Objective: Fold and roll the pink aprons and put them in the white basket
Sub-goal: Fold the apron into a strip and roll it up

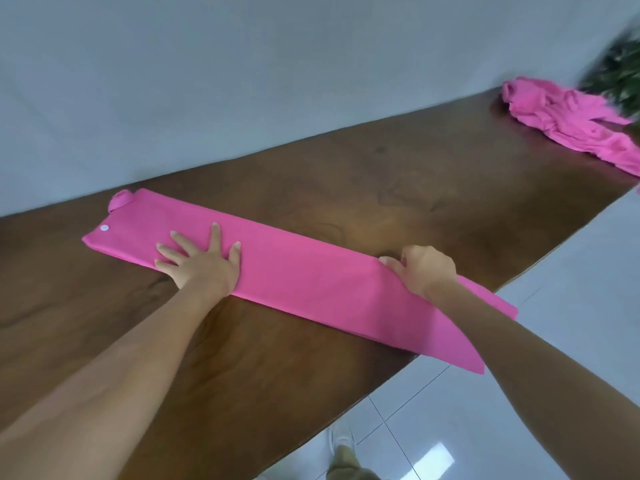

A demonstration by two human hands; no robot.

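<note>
Head view: folded pink apron (311, 289) lies as a long strip on the wooden table (381, 188); no white basket visible.
The left hand (199, 261) presses it flat, fingers spread; the right hand (424, 270) curls round its far edge. The overhanging right end may drag the fold askew.

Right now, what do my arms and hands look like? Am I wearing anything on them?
Both arms are bare as far as the view shows: no sleeves on the left arm or right arm. The left hand and right hand wear no gloves, and no ring, watch or bracelet shows.
</note>
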